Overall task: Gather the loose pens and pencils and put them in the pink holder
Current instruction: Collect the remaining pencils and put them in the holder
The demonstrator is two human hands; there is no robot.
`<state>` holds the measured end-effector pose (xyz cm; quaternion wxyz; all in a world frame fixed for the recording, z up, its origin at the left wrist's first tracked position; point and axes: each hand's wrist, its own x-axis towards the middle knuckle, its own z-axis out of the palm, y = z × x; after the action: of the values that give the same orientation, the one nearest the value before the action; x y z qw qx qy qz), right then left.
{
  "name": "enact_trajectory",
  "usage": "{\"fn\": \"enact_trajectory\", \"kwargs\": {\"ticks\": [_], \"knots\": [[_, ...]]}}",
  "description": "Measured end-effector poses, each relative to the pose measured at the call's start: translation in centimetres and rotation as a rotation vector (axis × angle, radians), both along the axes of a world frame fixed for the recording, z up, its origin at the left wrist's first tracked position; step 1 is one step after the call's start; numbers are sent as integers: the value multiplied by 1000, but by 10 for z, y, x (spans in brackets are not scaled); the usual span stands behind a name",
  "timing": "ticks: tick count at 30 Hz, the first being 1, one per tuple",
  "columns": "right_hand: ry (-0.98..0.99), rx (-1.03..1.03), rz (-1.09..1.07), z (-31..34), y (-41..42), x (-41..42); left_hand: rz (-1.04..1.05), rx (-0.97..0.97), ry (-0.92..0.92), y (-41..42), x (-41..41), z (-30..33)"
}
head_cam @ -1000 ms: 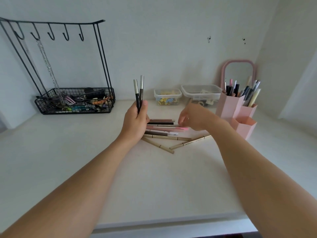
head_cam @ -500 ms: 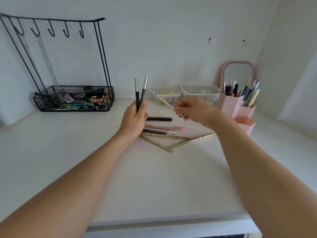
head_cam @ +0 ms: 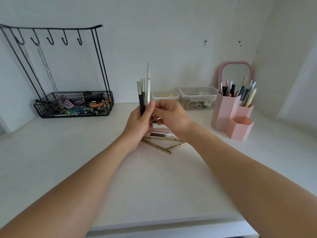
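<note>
Left hand: left hand (head_cam: 139, 125) gripped a bundle of three pens (head_cam: 144, 93), upright, tips toward 12 o'clock.
Right hand: right hand (head_cam: 169, 117) touched the left, fingers curled at the bundle's base; whether it pinched the tall white pen (head_cam: 148, 83) I could not tell.
Loose pens: loose pens (head_cam: 163, 140) lay flat on the counter (head_cam: 60, 160) beneath both hands, long axes mostly 3-to-9.
Holder: pink holder (head_cam: 231, 115) stood at 3 o'clock of the hands, nearer the right.
Materials: slim rigid barrels, gold ones matte and square-edged; holder of smooth hexagonal tubes, already holding pens.
</note>
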<state>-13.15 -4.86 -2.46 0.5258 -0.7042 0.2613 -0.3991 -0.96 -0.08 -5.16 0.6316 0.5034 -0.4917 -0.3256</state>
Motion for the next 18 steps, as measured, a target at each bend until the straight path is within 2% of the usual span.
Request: {"fn": "enact_trajectory", "kwargs": {"ticks": [7,9,11,13,15,18], "knots": [[47,8,-16,-1,6,0,14,57,9,2,-4,4],[81,28,29,1,6,-3,56,84,29,0,-1,3],[150,-40,-17,2,-5,-7,127,86,27,-3,4,3],[286,-190,-198,-1,-22,-13,179,47,21,-4,10,5],[538,-415,-318,-7,-37,-19,221,10,15,-3,14,6],[763,-477,-248,-18,-44,-24,253,-10,56,-3,20,5]]}}
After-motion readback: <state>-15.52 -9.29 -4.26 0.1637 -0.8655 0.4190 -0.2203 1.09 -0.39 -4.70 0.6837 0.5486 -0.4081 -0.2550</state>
